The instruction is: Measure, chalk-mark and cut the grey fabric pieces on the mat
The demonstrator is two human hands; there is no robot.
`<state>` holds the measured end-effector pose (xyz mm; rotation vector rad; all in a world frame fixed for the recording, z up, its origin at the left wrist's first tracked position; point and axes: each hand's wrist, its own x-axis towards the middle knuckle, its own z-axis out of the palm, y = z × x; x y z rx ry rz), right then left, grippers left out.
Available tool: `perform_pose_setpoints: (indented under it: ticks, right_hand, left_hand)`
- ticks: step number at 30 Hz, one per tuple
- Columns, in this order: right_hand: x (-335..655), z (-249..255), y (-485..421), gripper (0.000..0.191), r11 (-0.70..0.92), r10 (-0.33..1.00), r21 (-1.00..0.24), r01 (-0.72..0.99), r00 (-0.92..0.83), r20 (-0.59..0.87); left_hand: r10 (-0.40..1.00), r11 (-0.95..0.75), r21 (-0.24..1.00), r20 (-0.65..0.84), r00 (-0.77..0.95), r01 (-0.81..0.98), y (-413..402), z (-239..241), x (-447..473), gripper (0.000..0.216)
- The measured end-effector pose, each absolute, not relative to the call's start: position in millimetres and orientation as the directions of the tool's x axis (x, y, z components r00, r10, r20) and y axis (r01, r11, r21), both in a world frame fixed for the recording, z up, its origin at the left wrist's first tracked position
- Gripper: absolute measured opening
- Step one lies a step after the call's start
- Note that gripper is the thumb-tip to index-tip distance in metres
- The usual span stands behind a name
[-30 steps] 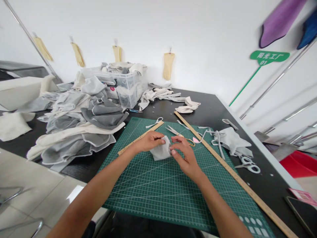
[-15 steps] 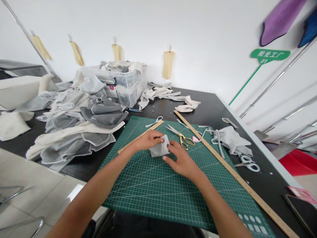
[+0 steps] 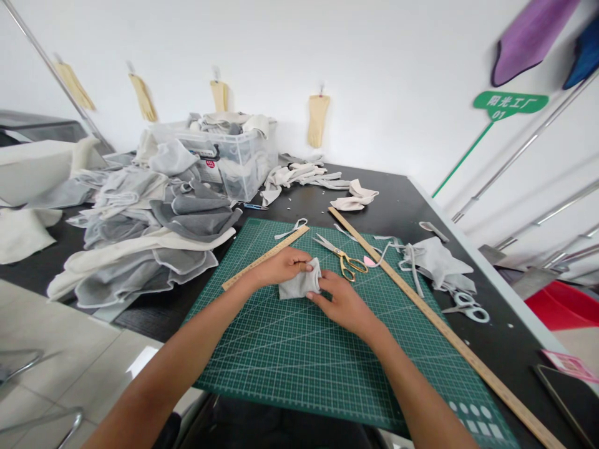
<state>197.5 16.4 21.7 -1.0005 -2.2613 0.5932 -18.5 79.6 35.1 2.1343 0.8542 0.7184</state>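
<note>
A small folded piece of grey cloth [image 3: 298, 286] lies on the green cutting mat [image 3: 299, 355]. My left hand [image 3: 281, 265] pinches its upper edge, fingers closed on it. My right hand [image 3: 340, 300] grips the cloth's lower right corner with curled fingers. Gold-handled scissors [image 3: 344, 257] lie just beyond my right hand. A short wooden ruler [image 3: 262, 257] runs behind my left hand.
A long wooden ruler [image 3: 435, 321] crosses the mat's right side. Grey and cream cloth is heaped at the left [image 3: 150, 231], with a clear bin [image 3: 234, 162] behind. More scraps [image 3: 437, 262] and white-handled scissors [image 3: 468, 308] lie at the right. The table edge is near me.
My right hand has dropped from the cloth's right edge to its lower corner and closed on it. The cloth has flattened a little. My left hand has barely moved.
</note>
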Motion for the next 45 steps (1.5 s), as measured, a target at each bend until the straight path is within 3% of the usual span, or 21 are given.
perform_pose_setpoints:
  ticks: [3,8,11,14,17,24,29,35,45]
  right_hand:
    - [198,17,23,0.022,0.567,0.818,-0.628,0.533,-0.454,0.353]
    - [200,14,29,0.014,0.474,0.866,-0.773,0.422,-0.38,0.324]
    - [199,15,28,0.019,0.431,0.892,-0.835,0.343,-0.3,0.337]
    - [198,17,25,0.025,0.518,0.852,-0.751,0.41,-0.17,0.495]
    - [198,20,23,0.021,0.593,0.777,-0.593,0.545,-0.193,0.6]
    - [196,17,22,0.013,0.607,0.763,-0.574,0.55,-0.199,0.616]
    - [196,16,22,0.012,0.621,0.731,-0.509,0.596,-0.206,0.651]
    - [196,15,22,0.013,0.531,0.792,-0.502,0.683,-0.19,0.58]
    - [196,9,24,0.009,0.492,0.753,-0.317,0.811,-0.214,0.623]
  left_hand:
    - [0.773,-0.52,0.771,0.24,0.588,0.368,82,33,-19,0.038]
    - [0.804,-0.516,0.771,0.285,0.522,0.374,87,28,-22,0.035]
    - [0.807,-0.533,0.771,0.339,0.484,0.348,90,26,-23,0.039]
    - [0.819,-0.524,0.786,0.36,0.447,0.329,92,23,-24,0.042]
    - [0.832,-0.505,0.8,0.351,0.43,0.325,93,20,-23,0.043]
    - [0.822,-0.498,0.805,0.322,0.469,0.321,92,19,-19,0.04]
    - [0.849,-0.491,0.804,0.355,0.392,0.336,94,14,-18,0.041]
    - [0.867,-0.457,0.827,0.331,0.372,0.329,94,13,-15,0.039]
    - [0.908,-0.39,0.866,0.306,0.286,0.312,84,16,1,0.039]
